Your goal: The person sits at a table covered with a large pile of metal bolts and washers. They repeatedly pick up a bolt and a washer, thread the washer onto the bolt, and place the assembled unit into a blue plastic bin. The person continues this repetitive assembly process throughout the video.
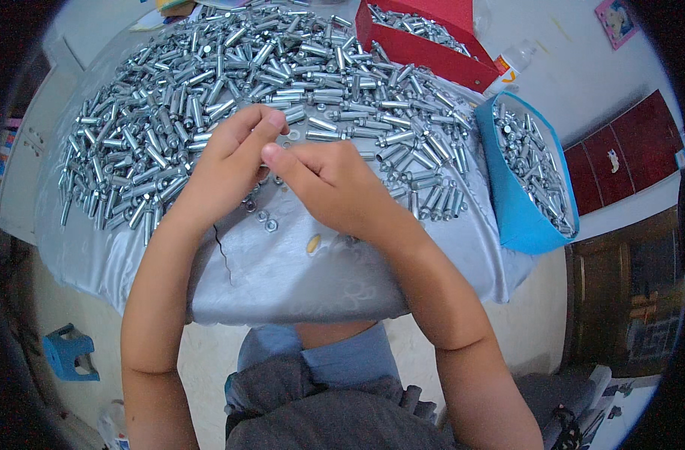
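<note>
My left hand (233, 161) and my right hand (331, 184) come together over the near middle of the table, their thumbs and fingertips almost touching. Both are closed, fingers curled inward. Whatever they may hold is hidden behind the fingers. Beyond and around them spreads a large heap of silvery metal sleeve anchor bolts (155, 142). To the right of my right hand, several anchor bolts (440, 199) lie side by side in a rough row. A few loose hex nuts (271, 225) rest on the cloth just below my hands, and small washers (293, 135) show beyond the fingertips.
A shiny grey-white cloth (282, 281) covers the table. At the back right stands a red box (425, 64) of bolts; a blue fabric bin (526, 225), also full of bolts, is at the right edge. Behind it is a clear bottle (518, 60). A blue stool (68, 352) stands lower left.
</note>
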`<state>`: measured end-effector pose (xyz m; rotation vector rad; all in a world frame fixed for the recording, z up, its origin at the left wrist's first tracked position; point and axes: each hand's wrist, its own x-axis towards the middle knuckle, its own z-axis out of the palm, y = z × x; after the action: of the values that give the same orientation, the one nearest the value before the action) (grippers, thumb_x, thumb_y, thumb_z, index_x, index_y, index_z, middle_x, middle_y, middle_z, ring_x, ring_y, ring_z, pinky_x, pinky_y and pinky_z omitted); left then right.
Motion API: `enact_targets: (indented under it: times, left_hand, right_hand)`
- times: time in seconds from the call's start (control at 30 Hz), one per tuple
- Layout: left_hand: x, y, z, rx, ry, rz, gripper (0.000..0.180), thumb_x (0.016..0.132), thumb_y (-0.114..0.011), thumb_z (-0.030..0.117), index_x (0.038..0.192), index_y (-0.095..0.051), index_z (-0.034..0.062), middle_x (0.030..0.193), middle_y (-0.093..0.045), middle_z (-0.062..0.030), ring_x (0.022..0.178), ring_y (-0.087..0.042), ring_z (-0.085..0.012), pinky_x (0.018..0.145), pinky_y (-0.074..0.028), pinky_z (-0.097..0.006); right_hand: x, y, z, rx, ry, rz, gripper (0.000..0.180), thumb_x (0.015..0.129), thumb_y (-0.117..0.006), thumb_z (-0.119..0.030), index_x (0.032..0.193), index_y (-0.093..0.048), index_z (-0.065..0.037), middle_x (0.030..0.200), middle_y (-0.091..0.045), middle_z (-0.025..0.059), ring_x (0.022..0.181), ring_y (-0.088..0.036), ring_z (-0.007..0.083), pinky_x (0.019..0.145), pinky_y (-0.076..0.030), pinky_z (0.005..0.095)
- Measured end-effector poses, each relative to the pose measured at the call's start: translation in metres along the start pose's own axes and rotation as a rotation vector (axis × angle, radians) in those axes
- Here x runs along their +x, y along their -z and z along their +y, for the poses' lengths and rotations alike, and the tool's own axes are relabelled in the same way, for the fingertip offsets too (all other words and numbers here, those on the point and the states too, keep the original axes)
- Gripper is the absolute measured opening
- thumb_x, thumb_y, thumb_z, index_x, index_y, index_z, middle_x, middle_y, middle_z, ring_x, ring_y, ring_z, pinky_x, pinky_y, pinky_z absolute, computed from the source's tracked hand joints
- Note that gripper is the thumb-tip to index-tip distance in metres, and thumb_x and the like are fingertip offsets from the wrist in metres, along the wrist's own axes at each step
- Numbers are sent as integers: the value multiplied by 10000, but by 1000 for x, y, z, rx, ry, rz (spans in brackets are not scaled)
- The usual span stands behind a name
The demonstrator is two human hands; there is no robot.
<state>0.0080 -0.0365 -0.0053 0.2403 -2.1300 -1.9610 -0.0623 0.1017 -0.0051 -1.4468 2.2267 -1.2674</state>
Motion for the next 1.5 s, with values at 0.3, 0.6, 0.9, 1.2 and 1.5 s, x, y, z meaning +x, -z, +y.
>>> enact_targets:
  times: [0.3, 0.6, 0.9, 1.2, 1.5]
  left_hand:
    - [-3, -3, -8, 58, -221, 128, 250, 930, -401, 264, 865, -512, 50, 657, -447, 41, 546, -373, -27, 467, -306, -190]
    - [-8, 2, -21, 566, -944, 328, 188, 911, -391, 139, 866, -513, 3, 695, -545, -75, 552, -515, -137, 505, -407, -258]
    - [-7, 4, 2, 204, -343, 307, 168, 866, -468, 200, 873, -517, 40, 608, -427, 27, 510, -382, -71, 455, -294, -224]
    - [-21, 13, 9, 22, 93, -747, 217, 774, -633, 202, 883, -557, 31, 667, -535, -16, 562, -492, -97, 494, -370, -212]
    - [-22, 27, -2, -687, -150, -484, 428, 890, -474, 349, 1115, -461, -15, 948, -580, -79, 689, -532, -110, 588, -432, -241]
  right_hand:
    - [2, -5, 6, -97, 245, 145, 325, 861, -486, -289, 727, -547, 1, 669, -565, 198, 582, -556, 367, 512, -441, 426]
    - [2, -8, -7, 878, -367, -254, 482, 914, -348, -407, 637, -454, -26, 517, -434, 43, 371, -436, 153, 355, -338, 276]
    - [7, 23, 6, 933, -262, 172, 307, 913, -405, -301, 720, -475, -73, 547, -390, -14, 469, -386, 88, 444, -315, 240]
    - [6, 80, 56, 1695, -282, 516, 161, 880, -424, -145, 736, -459, -84, 571, -365, -40, 511, -363, 84, 502, -302, 237]
    - [5, 77, 53, 1690, -289, 471, 149, 873, -445, -149, 740, -474, -90, 577, -362, -47, 513, -357, 77, 510, -301, 232]
